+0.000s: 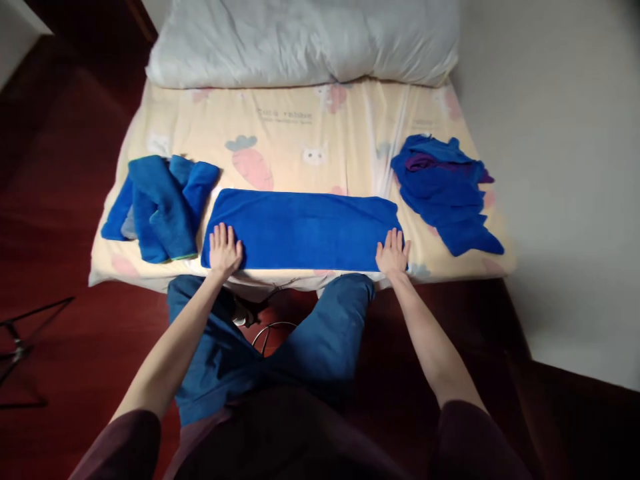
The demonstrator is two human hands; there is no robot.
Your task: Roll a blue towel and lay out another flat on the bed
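Note:
A bright blue towel [303, 229] lies flat as a long folded strip near the front edge of the bed [300, 133]. My left hand [224, 249] rests palm down on its near left corner, fingers spread. My right hand [393, 252] presses flat on the near right corner in the same way. Neither hand grips anything.
A loose heap of blue towels [163, 203] sits at the bed's left. Another pile of blue and purple cloths [443, 190] lies at the right. A white pillow [305, 40] spans the far end. Dark red floor surrounds the bed; a white wall stands on the right.

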